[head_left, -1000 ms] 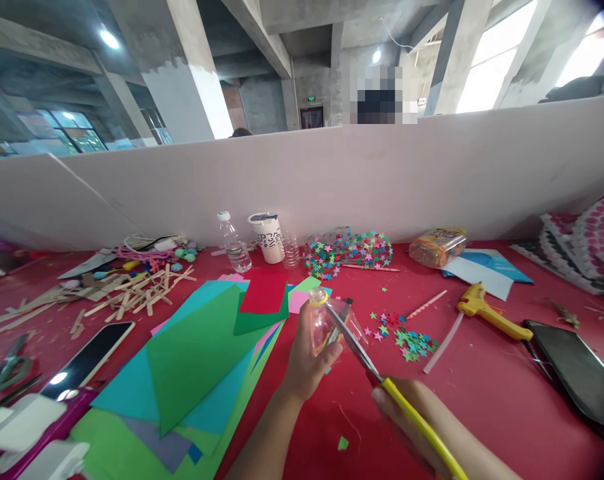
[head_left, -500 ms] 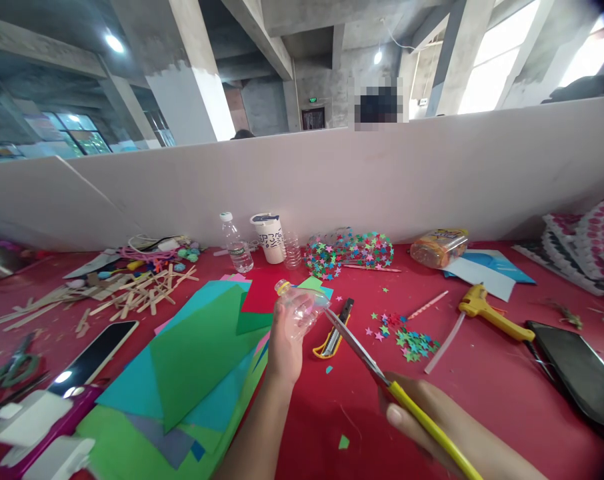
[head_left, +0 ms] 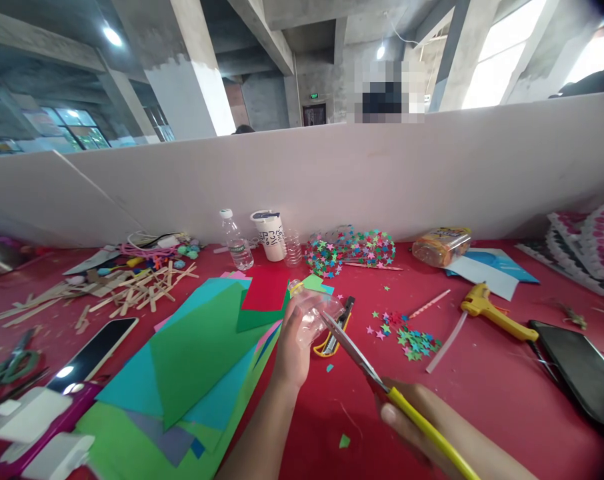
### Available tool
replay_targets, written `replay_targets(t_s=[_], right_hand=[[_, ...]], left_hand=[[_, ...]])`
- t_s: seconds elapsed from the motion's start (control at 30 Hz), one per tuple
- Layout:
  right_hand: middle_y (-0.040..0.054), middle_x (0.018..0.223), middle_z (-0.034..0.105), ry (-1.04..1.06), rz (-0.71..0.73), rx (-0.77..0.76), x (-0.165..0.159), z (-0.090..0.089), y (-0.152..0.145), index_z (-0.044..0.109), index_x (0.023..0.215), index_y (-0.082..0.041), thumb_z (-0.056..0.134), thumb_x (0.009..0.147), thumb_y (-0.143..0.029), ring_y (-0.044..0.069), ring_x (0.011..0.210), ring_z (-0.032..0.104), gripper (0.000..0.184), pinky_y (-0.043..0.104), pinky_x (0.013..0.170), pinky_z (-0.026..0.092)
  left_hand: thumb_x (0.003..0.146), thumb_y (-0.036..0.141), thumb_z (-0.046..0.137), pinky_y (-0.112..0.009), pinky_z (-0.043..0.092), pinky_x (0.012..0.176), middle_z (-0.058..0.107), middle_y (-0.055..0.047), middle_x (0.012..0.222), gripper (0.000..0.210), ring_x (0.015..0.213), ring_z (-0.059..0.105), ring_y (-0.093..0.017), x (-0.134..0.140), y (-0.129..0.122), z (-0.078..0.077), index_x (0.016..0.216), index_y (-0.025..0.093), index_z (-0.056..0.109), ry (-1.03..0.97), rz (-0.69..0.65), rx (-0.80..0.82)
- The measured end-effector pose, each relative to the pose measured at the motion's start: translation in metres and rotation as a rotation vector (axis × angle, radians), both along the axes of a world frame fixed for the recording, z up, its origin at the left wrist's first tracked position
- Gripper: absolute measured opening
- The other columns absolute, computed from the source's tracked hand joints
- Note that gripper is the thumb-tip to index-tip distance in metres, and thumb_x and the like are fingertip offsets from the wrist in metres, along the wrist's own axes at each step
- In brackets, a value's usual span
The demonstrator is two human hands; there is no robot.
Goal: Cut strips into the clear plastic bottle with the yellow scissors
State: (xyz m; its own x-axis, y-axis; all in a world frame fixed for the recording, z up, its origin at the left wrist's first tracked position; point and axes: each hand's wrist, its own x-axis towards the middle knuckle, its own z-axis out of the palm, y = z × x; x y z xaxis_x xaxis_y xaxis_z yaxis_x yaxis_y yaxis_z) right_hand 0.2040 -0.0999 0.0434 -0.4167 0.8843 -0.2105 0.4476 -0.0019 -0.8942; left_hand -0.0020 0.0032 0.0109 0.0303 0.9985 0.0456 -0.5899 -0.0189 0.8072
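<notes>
My left hand [head_left: 293, 350] is closed around a clear plastic bottle top [head_left: 315, 313] with a yellow neck ring, raised above the table. In my right hand [head_left: 407, 410] is a pair of scissors [head_left: 357, 357] with yellow handles, the blades pointing up and left. Their tips overlap the right side of the bottle top; whether they touch it I cannot tell. The blades look nearly together. Behind the bottle top lies a yellow-and-black utility knife [head_left: 343, 321], partly covered by it. My right fingers are partly hidden behind the handles.
Coloured paper sheets [head_left: 197, 347] spread over the left of the red table. Along the back stand a water bottle [head_left: 239, 250], a paper cup [head_left: 271, 237] and star-covered bottle pieces [head_left: 367, 250]. Loose stars [head_left: 417, 343], a glue gun [head_left: 502, 317] and a dark tablet [head_left: 577, 370] lie right.
My left hand has shifted right with the bottle top, which now overlaps the scissor tips and more of the utility knife. My right hand has barely moved.
</notes>
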Motion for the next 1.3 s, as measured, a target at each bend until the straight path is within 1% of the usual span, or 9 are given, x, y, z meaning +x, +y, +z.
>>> replay_targets(t_s=[0.13,0.3,0.43,0.53,0.7,0.87,1.0,1.13,1.3], right_hand=[[-0.0055,0.06,0.047,0.003,0.033,-0.06,-0.001,0.002,0.001,0.04,0.071,-0.025,0.035,0.09,-0.082,0.012,0.054,0.042,0.061,0.023,0.05,0.034],[-0.0083,0.047,0.041,-0.008,0.038,-0.053,-0.003,-0.001,0.002,0.037,0.071,-0.026,0.024,0.09,-0.084,0.01,0.042,0.038,0.063,0.024,0.044,0.03],[-0.0061,0.053,0.046,-0.023,0.004,-0.029,-0.004,0.0,0.001,0.036,0.07,-0.026,0.027,0.091,-0.084,0.012,0.048,0.042,0.062,0.024,0.048,0.033],[-0.0064,0.053,0.045,-0.021,-0.006,-0.047,-0.004,0.0,0.0,0.034,0.07,-0.026,0.027,0.09,-0.084,0.012,0.049,0.043,0.062,0.024,0.048,0.035],[-0.0076,0.051,0.043,0.005,-0.011,-0.075,-0.005,-0.004,0.0,0.034,0.071,-0.026,0.026,0.086,-0.088,0.011,0.045,0.038,0.065,0.023,0.044,0.031],[-0.0075,0.054,0.042,0.03,-0.043,-0.117,-0.005,-0.008,0.0,0.037,0.073,-0.026,0.03,0.085,-0.089,0.01,0.043,0.037,0.064,0.023,0.042,0.028],[-0.0074,0.057,0.043,0.029,-0.007,-0.113,-0.003,-0.005,0.001,0.036,0.073,-0.026,0.029,0.089,-0.085,0.009,0.044,0.038,0.062,0.023,0.043,0.029],[-0.0085,0.052,0.042,0.022,0.031,-0.116,-0.003,0.002,0.003,0.036,0.073,-0.026,0.035,0.094,-0.078,0.01,0.045,0.038,0.057,0.023,0.046,0.03],[-0.0074,0.055,0.042,0.011,0.021,-0.106,-0.004,0.002,0.001,0.035,0.073,-0.026,0.027,0.088,-0.086,0.01,0.045,0.038,0.063,0.024,0.044,0.029]], left_hand=[[0.087,0.052,0.063,-0.046,0.041,0.106,0.067,-0.011,0.128,0.044,0.127,0.057,-0.032,0.001,-0.003,0.003,0.121,0.024,0.063,0.056,0.008,0.03],[0.086,0.051,0.064,-0.046,0.043,0.105,0.066,-0.011,0.128,0.045,0.127,0.057,-0.032,0.001,-0.003,0.002,0.122,0.025,0.062,0.074,0.016,0.03],[0.088,0.049,0.063,-0.046,0.043,0.105,0.065,-0.01,0.13,0.043,0.127,0.057,-0.031,0.001,-0.003,0.001,0.124,0.026,0.061,0.065,0.018,0.051],[0.088,0.049,0.063,-0.046,0.042,0.105,0.066,-0.01,0.128,0.043,0.127,0.057,-0.031,0.002,-0.004,0.002,0.125,0.026,0.06,0.074,0.018,0.067],[0.085,0.051,0.066,-0.046,0.042,0.104,0.065,-0.011,0.129,0.048,0.126,0.057,-0.033,0.004,-0.004,0.001,0.126,0.026,0.06,0.071,0.018,0.069],[0.088,0.049,0.063,-0.044,0.042,0.104,0.063,-0.01,0.133,0.044,0.127,0.056,-0.032,0.003,-0.004,-0.002,0.125,0.027,0.06,0.088,0.018,0.064],[0.086,0.051,0.065,-0.044,0.043,0.103,0.064,-0.011,0.131,0.047,0.125,0.057,-0.032,0.004,-0.006,0.001,0.125,0.026,0.06,0.111,0.049,0.066],[0.088,0.049,0.062,-0.044,0.043,0.104,0.065,-0.011,0.128,0.046,0.126,0.056,-0.031,0.004,-0.007,0.004,0.128,0.026,0.058,0.101,0.074,0.077],[0.088,0.049,0.063,-0.045,0.044,0.102,0.063,-0.012,0.13,0.047,0.127,0.055,-0.033,0.005,-0.005,0.002,0.129,0.026,0.057,0.114,0.063,0.079]])
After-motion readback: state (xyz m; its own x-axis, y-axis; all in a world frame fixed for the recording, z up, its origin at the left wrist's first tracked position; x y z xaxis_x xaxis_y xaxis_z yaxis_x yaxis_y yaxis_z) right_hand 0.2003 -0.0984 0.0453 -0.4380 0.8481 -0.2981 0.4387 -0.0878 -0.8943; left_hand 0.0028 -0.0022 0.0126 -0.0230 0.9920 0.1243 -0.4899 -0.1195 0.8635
